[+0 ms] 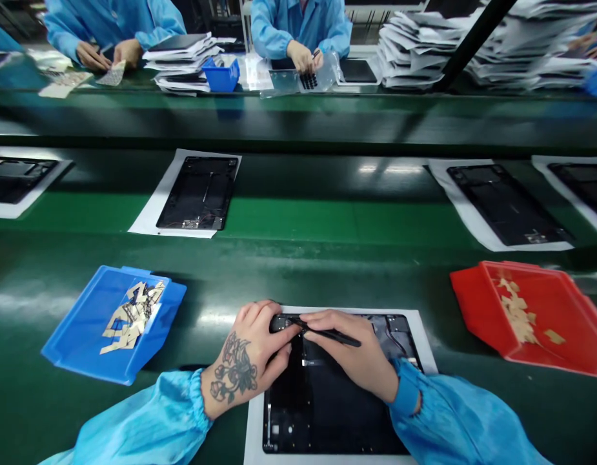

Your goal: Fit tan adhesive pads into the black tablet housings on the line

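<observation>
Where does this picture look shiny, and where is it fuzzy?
Head view: pale glare on the green table beside the left hand; head view: white streaks on the dark strip behind; head view: papers at top right look smeared, while the left hand's tattoo is clearer.

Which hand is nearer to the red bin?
Right. The right hand, holding a black tool over the panel, is left of the red bin, not touching it; the left hand, at the panel's far-left corner, is farther left.
</observation>
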`<state>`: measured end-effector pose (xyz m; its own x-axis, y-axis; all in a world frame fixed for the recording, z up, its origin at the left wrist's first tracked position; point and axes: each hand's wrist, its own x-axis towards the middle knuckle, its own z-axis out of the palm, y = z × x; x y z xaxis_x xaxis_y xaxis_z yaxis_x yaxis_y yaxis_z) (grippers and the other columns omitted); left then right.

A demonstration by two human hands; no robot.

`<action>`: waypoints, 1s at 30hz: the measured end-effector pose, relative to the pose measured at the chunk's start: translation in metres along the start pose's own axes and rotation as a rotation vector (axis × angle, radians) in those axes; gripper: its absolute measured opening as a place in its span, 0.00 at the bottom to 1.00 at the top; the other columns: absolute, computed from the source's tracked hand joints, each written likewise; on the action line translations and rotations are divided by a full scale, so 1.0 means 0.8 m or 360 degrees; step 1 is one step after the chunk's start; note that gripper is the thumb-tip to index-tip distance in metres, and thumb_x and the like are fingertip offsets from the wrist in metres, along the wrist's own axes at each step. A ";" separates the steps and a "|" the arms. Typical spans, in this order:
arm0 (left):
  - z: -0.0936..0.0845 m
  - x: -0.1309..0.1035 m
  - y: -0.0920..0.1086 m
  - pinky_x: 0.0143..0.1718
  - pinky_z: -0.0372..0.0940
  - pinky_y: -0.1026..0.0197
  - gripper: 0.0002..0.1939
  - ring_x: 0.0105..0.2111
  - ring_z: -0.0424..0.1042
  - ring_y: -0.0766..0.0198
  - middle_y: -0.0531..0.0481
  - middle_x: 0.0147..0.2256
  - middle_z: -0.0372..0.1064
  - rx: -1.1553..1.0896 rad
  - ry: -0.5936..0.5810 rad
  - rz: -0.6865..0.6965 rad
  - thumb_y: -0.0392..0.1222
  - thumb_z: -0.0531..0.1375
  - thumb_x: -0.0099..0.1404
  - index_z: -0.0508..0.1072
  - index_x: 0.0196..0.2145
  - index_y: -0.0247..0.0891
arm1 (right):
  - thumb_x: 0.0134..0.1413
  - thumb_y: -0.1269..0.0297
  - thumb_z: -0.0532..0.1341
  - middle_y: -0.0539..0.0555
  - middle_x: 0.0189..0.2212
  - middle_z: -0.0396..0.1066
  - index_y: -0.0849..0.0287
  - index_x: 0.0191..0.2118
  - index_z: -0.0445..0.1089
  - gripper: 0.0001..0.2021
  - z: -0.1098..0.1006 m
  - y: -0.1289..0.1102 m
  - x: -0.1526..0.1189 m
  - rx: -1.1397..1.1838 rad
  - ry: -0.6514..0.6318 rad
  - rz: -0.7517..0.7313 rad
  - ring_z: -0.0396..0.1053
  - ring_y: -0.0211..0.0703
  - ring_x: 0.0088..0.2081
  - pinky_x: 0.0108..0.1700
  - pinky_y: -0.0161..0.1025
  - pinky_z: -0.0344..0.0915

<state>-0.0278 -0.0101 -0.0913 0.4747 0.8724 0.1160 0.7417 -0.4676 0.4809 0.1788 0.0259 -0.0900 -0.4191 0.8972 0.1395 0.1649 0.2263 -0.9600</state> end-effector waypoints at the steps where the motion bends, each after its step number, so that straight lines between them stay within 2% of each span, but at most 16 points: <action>1: 0.000 0.000 0.000 0.46 0.57 0.47 0.18 0.49 0.58 0.50 0.41 0.46 0.58 -0.0002 -0.0006 -0.0001 0.36 0.54 0.62 0.70 0.50 0.42 | 0.52 0.73 0.65 0.53 0.38 0.77 0.58 0.34 0.73 0.04 0.000 0.000 0.001 -0.0012 -0.0010 -0.0013 0.75 0.43 0.41 0.46 0.40 0.72; 7: 0.001 0.001 -0.001 0.46 0.57 0.46 0.18 0.49 0.59 0.50 0.41 0.46 0.59 -0.0030 0.0025 0.0004 0.35 0.54 0.62 0.71 0.49 0.42 | 0.56 0.71 0.63 0.54 0.41 0.76 0.58 0.38 0.73 0.04 0.001 0.001 0.000 -0.0144 -0.0076 -0.0123 0.73 0.43 0.44 0.49 0.43 0.70; 11: -0.002 0.001 -0.001 0.46 0.57 0.46 0.19 0.49 0.58 0.50 0.42 0.46 0.59 -0.0141 -0.0002 -0.0026 0.35 0.56 0.60 0.71 0.49 0.43 | 0.55 0.71 0.64 0.53 0.39 0.76 0.57 0.36 0.73 0.03 0.002 0.002 0.002 -0.0104 -0.0045 -0.0077 0.74 0.43 0.42 0.47 0.42 0.70; 14: -0.006 0.001 -0.003 0.49 0.57 0.47 0.19 0.51 0.58 0.52 0.44 0.47 0.60 -0.0314 0.0041 -0.0003 0.34 0.56 0.59 0.71 0.49 0.43 | 0.55 0.70 0.64 0.53 0.39 0.76 0.57 0.36 0.73 0.03 0.001 0.000 0.002 -0.0044 0.0097 -0.0001 0.74 0.43 0.42 0.47 0.42 0.70; 16: -0.004 0.003 -0.006 0.51 0.58 0.50 0.17 0.50 0.59 0.55 0.44 0.46 0.61 -0.0394 0.0171 -0.0023 0.33 0.54 0.62 0.71 0.48 0.41 | 0.55 0.69 0.63 0.53 0.39 0.76 0.57 0.36 0.73 0.02 -0.001 -0.004 0.001 -0.0029 0.0246 0.0032 0.73 0.43 0.42 0.47 0.42 0.70; 19: 0.004 0.016 -0.010 0.49 0.61 0.53 0.14 0.48 0.61 0.58 0.44 0.45 0.63 -0.0270 0.0348 -0.0147 0.37 0.52 0.67 0.71 0.48 0.38 | 0.55 0.70 0.63 0.53 0.38 0.75 0.57 0.35 0.73 0.02 -0.004 -0.015 -0.007 -0.0046 0.0362 -0.0036 0.73 0.43 0.42 0.47 0.41 0.70; 23: 0.016 0.045 -0.012 0.43 0.64 0.54 0.18 0.42 0.64 0.58 0.45 0.42 0.66 0.0029 0.0211 -0.0128 0.46 0.55 0.67 0.68 0.52 0.38 | 0.56 0.71 0.62 0.53 0.39 0.75 0.56 0.38 0.72 0.05 -0.002 -0.037 -0.027 -0.0156 0.0179 -0.0236 0.73 0.43 0.43 0.47 0.40 0.70; 26: 0.020 0.063 -0.008 0.40 0.64 0.56 0.12 0.37 0.65 0.59 0.48 0.35 0.67 0.0121 0.0134 -0.0105 0.47 0.56 0.67 0.71 0.42 0.37 | 0.56 0.72 0.62 0.52 0.40 0.75 0.54 0.40 0.71 0.07 -0.002 -0.052 -0.044 -0.0232 0.0032 -0.0355 0.73 0.42 0.43 0.47 0.38 0.70; 30: 0.022 0.071 0.001 0.39 0.62 0.56 0.10 0.35 0.64 0.59 0.48 0.31 0.64 0.0237 0.0098 -0.0102 0.42 0.53 0.68 0.68 0.30 0.36 | 0.55 0.71 0.63 0.50 0.40 0.76 0.52 0.41 0.70 0.08 -0.012 -0.063 -0.065 -0.0361 -0.0009 -0.0515 0.74 0.42 0.41 0.45 0.36 0.71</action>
<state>0.0083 0.0365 -0.0993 0.3975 0.9062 0.1443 0.8339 -0.4223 0.3554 0.2013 -0.0287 -0.0467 -0.4865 0.7639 0.4240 0.2167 0.5756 -0.7885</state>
